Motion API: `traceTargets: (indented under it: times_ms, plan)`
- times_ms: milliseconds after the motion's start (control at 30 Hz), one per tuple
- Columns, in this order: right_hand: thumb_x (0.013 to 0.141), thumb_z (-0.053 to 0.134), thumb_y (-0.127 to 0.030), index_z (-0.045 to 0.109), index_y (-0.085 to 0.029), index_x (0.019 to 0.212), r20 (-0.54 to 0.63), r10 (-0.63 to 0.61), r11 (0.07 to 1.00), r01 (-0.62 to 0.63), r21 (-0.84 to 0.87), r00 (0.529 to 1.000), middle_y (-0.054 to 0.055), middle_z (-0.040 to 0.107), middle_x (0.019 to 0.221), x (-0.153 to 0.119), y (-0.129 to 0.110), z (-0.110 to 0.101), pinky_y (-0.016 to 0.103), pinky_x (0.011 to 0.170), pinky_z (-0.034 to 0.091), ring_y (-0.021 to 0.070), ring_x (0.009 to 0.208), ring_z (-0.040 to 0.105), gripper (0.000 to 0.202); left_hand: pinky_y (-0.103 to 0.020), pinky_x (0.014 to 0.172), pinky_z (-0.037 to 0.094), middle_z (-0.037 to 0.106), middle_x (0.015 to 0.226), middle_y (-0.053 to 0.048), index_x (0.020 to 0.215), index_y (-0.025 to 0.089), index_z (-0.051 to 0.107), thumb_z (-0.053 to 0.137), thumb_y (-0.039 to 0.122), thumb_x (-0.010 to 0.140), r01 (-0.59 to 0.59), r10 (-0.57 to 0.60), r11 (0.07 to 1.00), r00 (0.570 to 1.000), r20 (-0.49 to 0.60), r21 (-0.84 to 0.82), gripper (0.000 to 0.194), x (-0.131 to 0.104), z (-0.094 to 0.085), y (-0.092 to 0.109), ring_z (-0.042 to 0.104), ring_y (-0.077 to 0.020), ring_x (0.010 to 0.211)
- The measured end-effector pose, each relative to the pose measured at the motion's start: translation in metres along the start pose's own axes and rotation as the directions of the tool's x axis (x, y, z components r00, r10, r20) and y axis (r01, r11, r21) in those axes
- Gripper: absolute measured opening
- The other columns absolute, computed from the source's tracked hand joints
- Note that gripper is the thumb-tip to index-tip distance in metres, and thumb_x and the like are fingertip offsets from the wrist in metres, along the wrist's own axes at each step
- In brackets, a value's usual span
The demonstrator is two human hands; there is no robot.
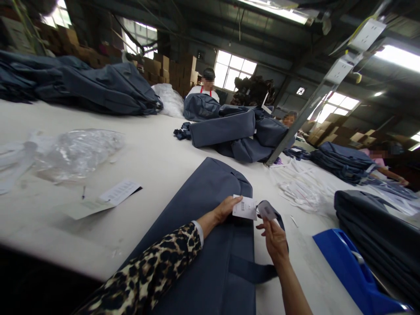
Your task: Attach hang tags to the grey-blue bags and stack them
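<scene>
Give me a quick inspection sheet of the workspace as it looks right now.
Surface: pale work table, large and shared.
Job's things: grey fabric bag lying flat; white barcode tag at its upper edge; grey strap end beside the tag.
Clutter: clear plastic bags, printed paper sheet, blue tape dispenser, stacks of grey bags.
Grippers: left hand pinches the tag; right hand holds the strap end.
Cables: nothing seen on the table; socket boxes hang overhead.
Surroundings: co-workers at the far side, cardboard boxes, windows.
</scene>
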State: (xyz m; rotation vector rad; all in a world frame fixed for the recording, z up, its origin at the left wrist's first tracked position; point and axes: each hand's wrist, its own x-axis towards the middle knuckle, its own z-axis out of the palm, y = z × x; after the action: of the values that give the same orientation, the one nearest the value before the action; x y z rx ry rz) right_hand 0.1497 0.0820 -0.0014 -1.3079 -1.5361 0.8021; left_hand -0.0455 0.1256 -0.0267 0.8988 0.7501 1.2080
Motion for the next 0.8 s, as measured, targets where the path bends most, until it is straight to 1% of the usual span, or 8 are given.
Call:
traceTargets:
  times_ms: [67,167,300,400,500,633,700,800]
  plan:
    - [0.082,0.058,-0.06,0.065,-0.015,0.111,-0.088,0.11,0.979,-0.092,0.182,0.99,0.01,0.072,0.103,0.0,0.003,-0.001,0.025,0.049,0.049,0.0155,0.065,0.066,0.053,-0.024,0.06,0.043,0.071,0.076,-0.01,0.088,0.008,0.071,0.07,0.058,0.074,-0.001,0.001,1.0,1.0,0.007,-0.013,0.052,0.0,0.0,0.0,0.062,-0.0151,0.064]
    - [0.081,0.062,-0.057,0.062,-0.014,0.111,-0.134,0.22,0.904,-0.151,0.399,0.966,0.01,0.073,0.101,-0.001,0.001,0.0,0.022,0.05,0.049,0.0144,0.068,0.067,0.053,-0.024,0.062,0.045,0.072,0.079,-0.011,0.09,0.008,0.071,0.069,0.057,0.077,-0.013,0.012,1.0,1.0,-0.014,-0.027,0.051,-0.001,0.0,-0.001,0.063,-0.0155,0.067]
    - [0.076,0.069,-0.052,0.063,-0.014,0.103,-0.151,0.314,0.801,-0.177,0.572,0.937,0.008,0.075,0.091,-0.003,-0.006,0.005,0.018,0.05,0.049,0.0113,0.065,0.066,0.046,-0.024,0.064,0.048,0.073,0.079,-0.011,0.09,0.008,0.07,0.067,0.055,0.08,-0.016,0.015,0.999,1.0,-0.024,-0.042,0.049,-0.001,0.001,-0.002,0.065,-0.0159,0.069]
    - [0.074,0.072,-0.049,0.063,-0.013,0.1,-0.163,0.343,0.754,-0.168,0.635,0.925,0.007,0.075,0.085,-0.003,-0.014,0.009,0.017,0.049,0.049,0.0104,0.061,0.064,0.045,-0.024,0.064,0.05,0.072,0.079,-0.011,0.09,0.008,0.07,0.067,0.052,0.082,-0.015,0.014,0.998,1.0,-0.021,-0.054,0.045,0.0,0.001,-0.003,0.066,-0.0156,0.069]
    - [0.075,0.071,-0.048,0.062,-0.014,0.097,-0.228,0.311,0.774,-0.106,0.624,0.923,0.006,0.075,0.081,-0.004,-0.023,0.011,0.017,0.048,0.049,0.0096,0.059,0.063,0.041,-0.025,0.059,0.051,0.072,0.078,-0.01,0.092,0.008,0.068,0.065,0.05,0.085,-0.016,0.013,0.997,0.999,-0.045,-0.07,0.043,0.001,-0.001,-0.004,0.064,-0.0152,0.065]
    - [0.081,0.064,-0.053,0.063,-0.014,0.09,-0.38,0.182,0.885,0.017,0.466,0.907,0.004,0.073,0.077,-0.003,-0.032,0.011,0.019,0.045,0.049,0.0091,0.054,0.061,0.04,-0.026,0.055,0.051,0.071,0.079,-0.011,0.093,0.009,0.066,0.062,0.05,0.087,-0.019,0.013,0.996,0.998,-0.067,-0.089,0.042,0.002,-0.002,-0.004,0.064,-0.0161,0.064]
    - [0.081,0.062,-0.056,0.063,-0.014,0.088,-0.397,0.12,0.936,0.029,0.35,0.91,0.004,0.072,0.075,0.0,-0.032,0.009,0.021,0.044,0.049,0.0101,0.051,0.061,0.043,-0.026,0.057,0.051,0.071,0.08,-0.01,0.093,0.009,0.067,0.065,0.051,0.085,-0.022,0.017,0.995,0.999,-0.048,-0.098,0.043,0.002,-0.002,-0.003,0.064,-0.0161,0.065]
    - [0.079,0.063,-0.058,0.064,-0.013,0.087,-0.353,0.089,0.973,-0.006,0.23,0.931,0.005,0.072,0.072,0.006,-0.028,0.003,0.023,0.043,0.051,0.0123,0.05,0.062,0.046,-0.025,0.062,0.049,0.071,0.079,-0.008,0.09,0.009,0.067,0.074,0.055,0.075,-0.031,0.031,0.993,1.0,0.001,-0.117,0.048,0.0,-0.001,0.0,0.063,-0.0147,0.067]
